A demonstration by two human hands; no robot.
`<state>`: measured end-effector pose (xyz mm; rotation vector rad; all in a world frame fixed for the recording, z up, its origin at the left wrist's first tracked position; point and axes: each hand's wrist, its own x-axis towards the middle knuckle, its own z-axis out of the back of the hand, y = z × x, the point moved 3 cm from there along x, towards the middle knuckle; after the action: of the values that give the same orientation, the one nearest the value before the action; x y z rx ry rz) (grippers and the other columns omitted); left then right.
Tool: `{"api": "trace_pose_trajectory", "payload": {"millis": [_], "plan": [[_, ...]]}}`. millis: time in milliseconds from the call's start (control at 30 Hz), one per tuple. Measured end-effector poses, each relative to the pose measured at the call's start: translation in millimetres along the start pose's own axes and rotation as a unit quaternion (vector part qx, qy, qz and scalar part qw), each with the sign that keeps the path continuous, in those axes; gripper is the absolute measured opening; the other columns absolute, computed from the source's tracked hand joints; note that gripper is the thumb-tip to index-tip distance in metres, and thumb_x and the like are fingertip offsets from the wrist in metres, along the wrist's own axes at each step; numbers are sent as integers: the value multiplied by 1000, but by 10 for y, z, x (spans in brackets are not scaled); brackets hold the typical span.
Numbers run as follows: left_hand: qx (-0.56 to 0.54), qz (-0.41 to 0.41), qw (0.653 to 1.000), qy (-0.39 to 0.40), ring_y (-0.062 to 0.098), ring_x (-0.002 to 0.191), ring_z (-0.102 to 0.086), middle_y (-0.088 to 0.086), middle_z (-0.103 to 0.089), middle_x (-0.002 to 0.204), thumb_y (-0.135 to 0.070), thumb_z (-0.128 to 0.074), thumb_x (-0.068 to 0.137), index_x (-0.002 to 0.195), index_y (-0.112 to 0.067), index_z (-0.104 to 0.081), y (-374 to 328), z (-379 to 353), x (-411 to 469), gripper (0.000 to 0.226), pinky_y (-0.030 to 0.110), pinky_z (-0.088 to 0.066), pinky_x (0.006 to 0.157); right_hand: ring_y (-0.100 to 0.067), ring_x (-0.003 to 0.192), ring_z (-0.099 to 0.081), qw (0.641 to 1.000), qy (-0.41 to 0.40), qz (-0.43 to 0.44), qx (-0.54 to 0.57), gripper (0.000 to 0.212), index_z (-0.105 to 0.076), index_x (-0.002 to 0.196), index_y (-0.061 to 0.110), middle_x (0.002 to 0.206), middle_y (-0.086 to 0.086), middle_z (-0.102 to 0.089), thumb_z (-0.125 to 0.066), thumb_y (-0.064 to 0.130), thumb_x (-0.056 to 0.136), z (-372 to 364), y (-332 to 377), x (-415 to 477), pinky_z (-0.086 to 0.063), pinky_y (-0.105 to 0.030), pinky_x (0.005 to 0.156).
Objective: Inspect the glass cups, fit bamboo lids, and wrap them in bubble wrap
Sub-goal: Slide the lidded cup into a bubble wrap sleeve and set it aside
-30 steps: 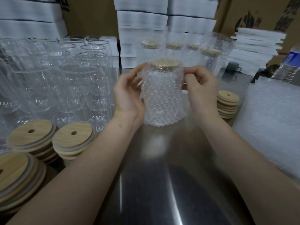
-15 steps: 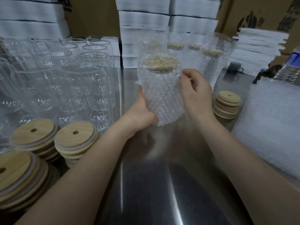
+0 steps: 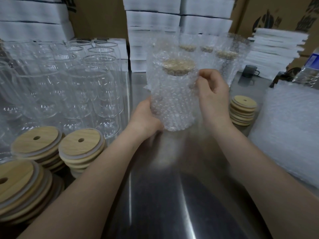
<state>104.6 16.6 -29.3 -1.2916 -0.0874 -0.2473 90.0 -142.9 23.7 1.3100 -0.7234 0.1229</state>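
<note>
A glass cup in bubble wrap is held upright above the steel table, its bamboo lid showing through the wrap. My left hand grips the cup low on its left side, near the base. My right hand pinches the wrap at the cup's upper right, fingers curled. Loose wrap stands up above the lid.
Bare glass cups crowd the left. Stacks of bamboo lids sit front left, and another lid stack right of the hands. Wrapped cups stand behind. A pile of bubble wrap lies right. White boxes are stacked at the back.
My left hand slid from the cup's upper left down to its base. The wrap now rises above the lid. The cup was lifted slightly; my right hand stays at the upper right.
</note>
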Motion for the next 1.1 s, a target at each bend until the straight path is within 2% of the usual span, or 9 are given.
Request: {"api": "trace_pose_trajectory", "payload": {"millis": [133, 300, 367, 467, 533, 633, 767, 933, 1100], "plan": [[-69, 7, 997, 41, -3, 85, -66, -17, -62, 105, 9, -66, 68, 136, -27, -39, -97, -8, -29, 82, 20, -54, 74, 6, 75, -57, 999, -3, -13, 34, 14, -58, 97, 15, 86, 9, -59, -52, 3, 96, 12, 29, 2, -45, -14, 74], [-231, -68, 969, -49, 23, 128, -52, 8, -50, 141, -12, -61, 64, 146, -24, -38, -421, 78, -40, 86, 38, -46, 101, 1, 78, -59, 987, 26, -67, 146, 34, -53, 123, 20, 87, 8, -56, -52, 1, 94, 39, 62, 61, -47, -17, 75], [-260, -90, 959, -72, 21, 126, -54, 6, -57, 135, -18, -64, 70, 142, -24, -46, -558, 99, -45, 74, 39, -47, 102, -1, 82, -59, 982, 42, -76, 166, 44, -50, 134, 24, 85, 8, -54, -54, 6, 94, 63, 44, 94, -47, -22, 80], [-254, -118, 954, -111, 0, 98, -64, -10, -67, 100, -17, -69, 81, 130, -21, -58, -682, 156, -38, 50, 12, -50, 77, -10, 94, -60, 979, 50, -71, 185, 45, -55, 134, 24, 92, 1, -57, -58, 11, 91, 94, 36, 124, -50, -32, 93], [-229, -134, 955, -133, -8, 76, -61, -14, -62, 83, -8, -69, 88, 120, -20, -61, -739, 196, -24, 36, 6, -45, 67, -8, 99, -65, 976, 47, -52, 206, 38, -61, 127, 19, 96, 8, -68, -58, 7, 92, 97, 55, 133, -53, -30, 93], [-181, -137, 963, -143, 3, 70, -55, -9, -58, 77, 0, -67, 87, 110, -21, -66, -795, 234, 4, 31, 13, -45, 68, -5, 94, -68, 978, 17, -30, 207, 24, -70, 109, 15, 93, 14, -75, -61, 1, 92, 112, 82, 144, -51, -21, 82], [-174, -146, 962, -149, 12, 60, -46, -14, -54, 61, 5, -61, 87, 94, -22, -74, -817, 276, 51, 31, 20, -44, 61, -5, 62, -52, 982, -4, -4, 189, 22, -74, 90, 19, 69, 13, -66, -61, 2, 93, 175, 109, 152, -42, -21, 59], [-216, -115, 959, -142, 8, 54, -46, -14, -62, 64, 10, -51, 88, 66, -21, -66, -726, 253, 91, 42, 23, -43, 59, -9, 55, -53, 969, 4, -25, 245, 32, -71, 80, 17, 64, 5, -64, -54, -7, 93, 171, 98, 158, -42, -23, 51], [-245, -76, 953, -159, 8, 66, -50, -14, -62, 67, 13, -48, 86, 61, -25, -60, -567, 141, 116, 47, 18, -38, 58, -15, 51, -50, 969, -8, -41, 242, 39, -69, 68, 15, 60, -2, -59, -52, -14, 87, 148, 1, 165, -42, -26, 48]]}}
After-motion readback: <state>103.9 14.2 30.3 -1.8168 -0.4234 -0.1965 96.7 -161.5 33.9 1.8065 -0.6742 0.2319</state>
